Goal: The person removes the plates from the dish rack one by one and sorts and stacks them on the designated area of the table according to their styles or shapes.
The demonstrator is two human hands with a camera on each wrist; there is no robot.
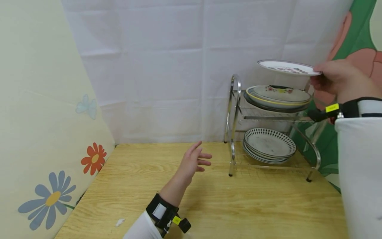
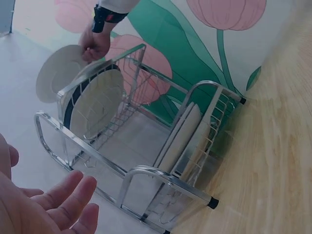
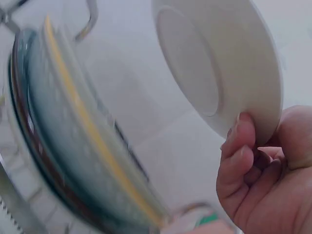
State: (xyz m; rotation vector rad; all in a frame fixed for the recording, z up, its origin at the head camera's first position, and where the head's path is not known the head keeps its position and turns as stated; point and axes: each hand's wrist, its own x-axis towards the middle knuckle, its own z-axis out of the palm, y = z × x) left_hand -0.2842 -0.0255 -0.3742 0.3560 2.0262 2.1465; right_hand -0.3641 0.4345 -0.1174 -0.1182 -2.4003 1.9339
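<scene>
A white plate [image 1: 287, 67] with a dark rim and a printed pattern is in my right hand [image 1: 343, 78]. That hand pinches it by its right edge, thumb on top and fingers beneath, above the upper shelf of a chrome two-tier dish rack [image 1: 235, 116]. Stacked plates [image 1: 277, 96], one yellow-rimmed and the top one flowered, lie on the upper shelf. More plates [image 1: 270, 144] with a black-patterned rim sit on the lower shelf. In the right wrist view, the held plate's plain underside [image 3: 209, 58] faces the camera. My left hand [image 1: 192, 162] hovers over the table left of the rack, fingers extended, holding nothing.
The wooden table [image 1: 134, 186] meets a white cloth backdrop [image 1: 155, 76] behind. A painted wall [image 1: 53, 116] with flowers stands at the left, another mural [image 1: 364, 39] at the right beside the rack. A small white scrap [image 1: 120, 222] lies near the table's front left.
</scene>
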